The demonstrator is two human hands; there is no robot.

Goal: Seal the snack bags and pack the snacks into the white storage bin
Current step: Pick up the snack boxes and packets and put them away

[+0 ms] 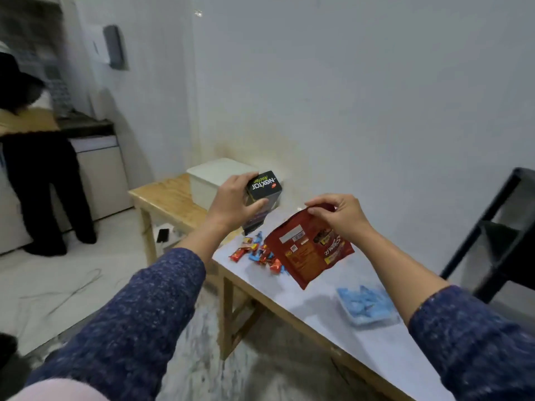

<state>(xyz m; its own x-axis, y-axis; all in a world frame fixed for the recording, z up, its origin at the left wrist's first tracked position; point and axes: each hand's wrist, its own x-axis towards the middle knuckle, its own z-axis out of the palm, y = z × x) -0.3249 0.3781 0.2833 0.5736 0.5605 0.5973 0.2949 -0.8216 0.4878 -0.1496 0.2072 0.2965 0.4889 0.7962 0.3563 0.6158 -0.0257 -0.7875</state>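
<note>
Far left, background: a person in dark trousers (pixel 43 180) standing at a counter (pixel 86 127), turned away.

Desk (pixel 385 351), pale top on a wooden frame, running from centre to lower right along the wall.

White storage bin (pixel 208 180): at the far end of the desk, against the wall; lid side up, contents not visible.

Left hand (pixel 231 204): raised just in front of the bin, fingers and thumb curled round a black snack box (pixel 265 188) printed "Nextar", held above the desk.

Small wrapped sweets (pixel 257 253): a loose heap of red, orange and blue wrappers lying on the desk, below the box and just left of the bag.

Red snack bag (pixel 307 250): held tilted above the desk, its top edge uppermost, its lower corner hanging over the sweets' right side.

Right hand (pixel 338 215): pinching the bag's top edge between thumb and curled fingers.

Clear tray of blue packets (pixel 366 306): on the desk, nearer the camera, right of the bag.

Far right: a dark shelf frame (pixel 500 235), apart from the desk.
</note>
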